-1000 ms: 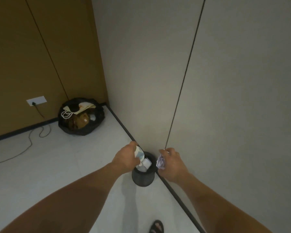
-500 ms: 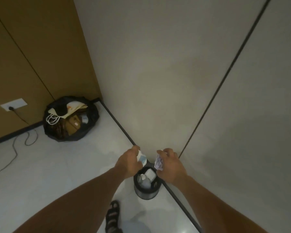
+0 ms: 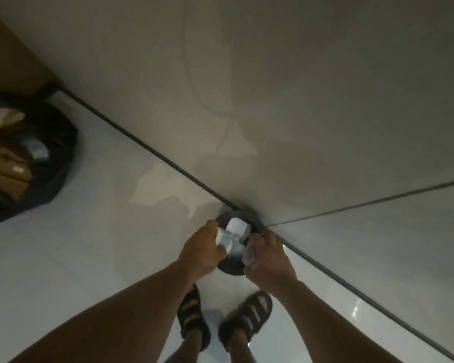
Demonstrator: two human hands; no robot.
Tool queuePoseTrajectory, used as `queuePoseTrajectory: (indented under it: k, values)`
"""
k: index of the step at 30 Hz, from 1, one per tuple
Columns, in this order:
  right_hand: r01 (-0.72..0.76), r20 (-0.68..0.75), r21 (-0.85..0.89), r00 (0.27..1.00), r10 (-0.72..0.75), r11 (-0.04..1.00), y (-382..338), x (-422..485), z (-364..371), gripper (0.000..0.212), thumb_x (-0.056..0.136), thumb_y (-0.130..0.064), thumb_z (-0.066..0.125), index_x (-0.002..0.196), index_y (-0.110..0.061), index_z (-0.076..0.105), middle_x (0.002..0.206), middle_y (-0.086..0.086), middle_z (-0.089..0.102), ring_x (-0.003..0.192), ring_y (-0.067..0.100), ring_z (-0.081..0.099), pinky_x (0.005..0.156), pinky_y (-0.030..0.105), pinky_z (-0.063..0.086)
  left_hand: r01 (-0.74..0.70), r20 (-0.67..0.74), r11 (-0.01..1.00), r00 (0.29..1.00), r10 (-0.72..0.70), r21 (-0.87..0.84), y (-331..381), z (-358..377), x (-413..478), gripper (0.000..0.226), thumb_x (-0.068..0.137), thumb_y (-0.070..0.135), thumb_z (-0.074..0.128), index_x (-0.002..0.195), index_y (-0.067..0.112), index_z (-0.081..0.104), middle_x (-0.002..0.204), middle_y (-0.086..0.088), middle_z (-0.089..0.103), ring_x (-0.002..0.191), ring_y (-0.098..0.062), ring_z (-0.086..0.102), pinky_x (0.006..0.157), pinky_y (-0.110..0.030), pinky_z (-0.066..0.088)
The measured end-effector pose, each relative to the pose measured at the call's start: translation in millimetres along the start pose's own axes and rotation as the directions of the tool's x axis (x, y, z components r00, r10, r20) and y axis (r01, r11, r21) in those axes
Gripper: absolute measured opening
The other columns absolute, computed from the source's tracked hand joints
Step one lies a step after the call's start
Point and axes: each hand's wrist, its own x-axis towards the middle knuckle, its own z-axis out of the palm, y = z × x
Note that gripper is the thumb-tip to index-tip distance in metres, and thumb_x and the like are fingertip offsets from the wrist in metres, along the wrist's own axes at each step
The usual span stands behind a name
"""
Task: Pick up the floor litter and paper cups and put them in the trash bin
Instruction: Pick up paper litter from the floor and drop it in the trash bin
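A small dark trash bin stands on the white floor against the wall's dark baseboard, right in front of my feet. White crumpled paper shows inside it. My left hand is over the bin's left rim, shut on a white and blue paper cup. My right hand is over the right rim, shut on a crumpled pale wrapper. Both hands hide most of the bin's opening.
A large black trash bag full of cardboard and paper sits on the floor at the left, by the brown wall. The pale wall runs close behind the bin. My two sandalled feet stand just short of the bin.
The view has tilted down and come closer to the bin. Both hands have dropped lower, right over the bin's opening, still holding the cup and the wrapper.
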Motion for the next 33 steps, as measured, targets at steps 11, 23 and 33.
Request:
queuePoseTrajectory:
  k: [11,23,33]
  values:
    - [-0.131,0.028,-0.172,0.990,0.138,0.976,93.2,94.0,153.8,0.083,0.080,-0.048,0.070,0.145,-0.035,0.022,0.151,0.005,0.017,0.137,0.030,0.026,0.106,0.043,0.041,-0.006,0.150,0.994,0.989,-0.011,0.111,-102.4,127.9,129.3,0.086,0.078,0.028,0.073,0.147,0.021,0.021,0.135,-0.011,0.041,0.118,-0.032,0.050,0.086,-0.033,0.041]
    - [-0.158,-0.061,-0.013,0.986,0.157,0.987,52.9,5.9,39.9,0.075,0.084,-0.053,0.062,0.147,-0.032,0.027,0.156,0.000,0.019,0.143,0.024,0.019,0.111,0.039,0.035,-0.090,0.098,0.966,0.993,0.068,0.241,-16.4,41.3,45.5,0.079,0.077,0.041,0.070,0.143,0.024,0.029,0.136,-0.007,0.043,0.121,-0.027,0.047,0.092,-0.033,0.042]
    - [-0.361,-0.243,0.175,0.886,0.396,0.916,-12.8,-157.0,-103.4,0.078,0.086,-0.050,0.064,0.150,-0.030,0.026,0.157,-0.001,0.019,0.143,0.022,0.020,0.112,0.038,0.034,-0.366,0.228,0.861,0.926,0.301,0.352,100.9,-46.9,-74.4,0.080,0.082,0.041,0.064,0.148,0.020,0.024,0.150,-0.005,0.028,0.136,-0.026,0.031,0.109,-0.037,0.033]
